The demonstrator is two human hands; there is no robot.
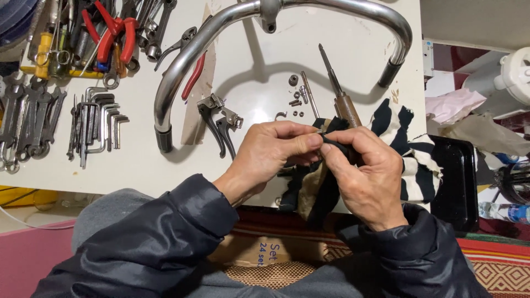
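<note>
My left hand (270,152) and my right hand (367,174) meet over the front edge of a white table (138,165). Both pinch a small part wrapped in a black-and-cream striped rag (411,160), which hangs down between them; the part itself is mostly hidden by fingers and cloth. Just beyond my fingertips lie a brown-handled screwdriver (342,94), a thin metal rod (309,94) and a few small nuts and bolts (295,96). Two black brake levers (218,124) lie left of my left hand.
A chrome bicycle handlebar (221,27) arcs across the table's far side. Hex keys (99,124), spanners (27,118) and red-handled pliers (113,33) fill the left. A black tray (455,182) sits at the right edge, with crumpled paper (458,105) beyond.
</note>
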